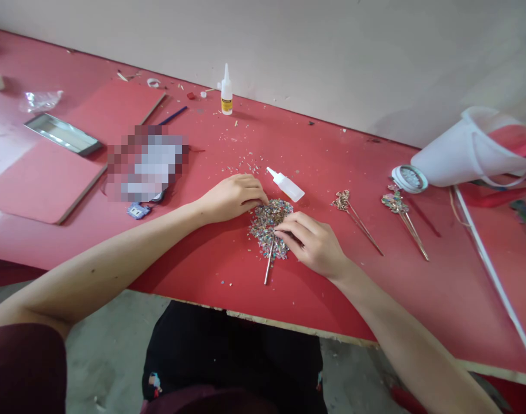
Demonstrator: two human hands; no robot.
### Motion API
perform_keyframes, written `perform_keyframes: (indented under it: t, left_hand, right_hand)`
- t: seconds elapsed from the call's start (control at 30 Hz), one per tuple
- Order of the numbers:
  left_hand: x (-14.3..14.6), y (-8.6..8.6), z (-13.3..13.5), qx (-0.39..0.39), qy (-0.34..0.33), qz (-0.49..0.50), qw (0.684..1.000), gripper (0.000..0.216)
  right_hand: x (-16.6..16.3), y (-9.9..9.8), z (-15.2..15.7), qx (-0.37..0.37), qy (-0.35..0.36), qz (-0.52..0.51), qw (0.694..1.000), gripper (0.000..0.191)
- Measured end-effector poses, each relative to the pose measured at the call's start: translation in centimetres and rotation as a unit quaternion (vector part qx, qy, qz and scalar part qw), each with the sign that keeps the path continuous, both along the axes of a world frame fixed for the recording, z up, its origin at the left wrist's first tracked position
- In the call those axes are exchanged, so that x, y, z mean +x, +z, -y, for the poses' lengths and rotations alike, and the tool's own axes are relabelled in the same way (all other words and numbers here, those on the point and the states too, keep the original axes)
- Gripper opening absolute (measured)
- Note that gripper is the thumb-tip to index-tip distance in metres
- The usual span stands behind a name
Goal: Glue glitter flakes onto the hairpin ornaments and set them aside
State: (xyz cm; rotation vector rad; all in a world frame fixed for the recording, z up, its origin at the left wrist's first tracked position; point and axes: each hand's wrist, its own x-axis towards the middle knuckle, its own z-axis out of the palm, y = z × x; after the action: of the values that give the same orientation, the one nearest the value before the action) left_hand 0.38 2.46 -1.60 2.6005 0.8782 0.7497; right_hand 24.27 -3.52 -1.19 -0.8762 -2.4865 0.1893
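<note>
Right fingers (pixel 290 226) hold metal stick (pixel 268 267) (over flakes (pixel 259 229)).

No readable text; yellow label (pixel 227 105) on upright white bottle (pixel 226 90) too small.

Heaped loosely near the front edge of the red table (pixel 189 270): small, shiny, flat multicoloured chips (pixel 259 230), with strays around. Slanted over the heap's front part: a slim, straight, shiny metallic rod (pixel 268 267), upper end pinched by the right hand (pixel 311 241), lower end past the chips, toward that edge.
</note>
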Motion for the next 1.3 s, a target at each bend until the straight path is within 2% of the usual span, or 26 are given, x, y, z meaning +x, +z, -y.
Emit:
perform_keyframes:
  t: [0.33, 0.5, 0.67, 0.83, 1.03, 1.3]
  left_hand:
    - [-0.1, 0.1, 0.0, 0.002, -0.004, -0.008, 1.000, 0.020]
    - [0.0, 0.0, 0.0, 0.000, -0.007, -0.005, 1.000, 0.020]
    - [0.0, 0.0, 0.0, 0.003, -0.008, -0.006, 1.000, 0.019]
    - [-0.1, -0.2, 0.0, 0.007, -0.008, -0.007, 1.000, 0.020]
    - [-0.1, -0.3, 0.0, 0.012, -0.005, -0.012, 1.000, 0.019]
    - [0.0, 0.0, 0.2, 0.024, -0.010, 0.008, 1.000, 0.018]
  right_hand:
    - [0.0, 0.2, 0.0, 0.002, 0.009, 0.003, 1.000, 0.013]
    - [0.5, 0.0, -0.2, -0.029, 0.073, 0.010, 0.997, 0.011]
    - [0.7, 0.0, -0.4, -0.037, 0.026, -0.021, 0.999, 0.011]
    - [0.8, 0.0, -0.4, -0.047, 0.067, -0.002, 0.997, 0.010]
    - [0.8, -0.1, -0.4, -0.020, 0.017, -0.017, 1.000, 0.010]
    - [1.0, -0.2, -0.5, -0.028, 0.046, -0.004, 0.999, 0.010]
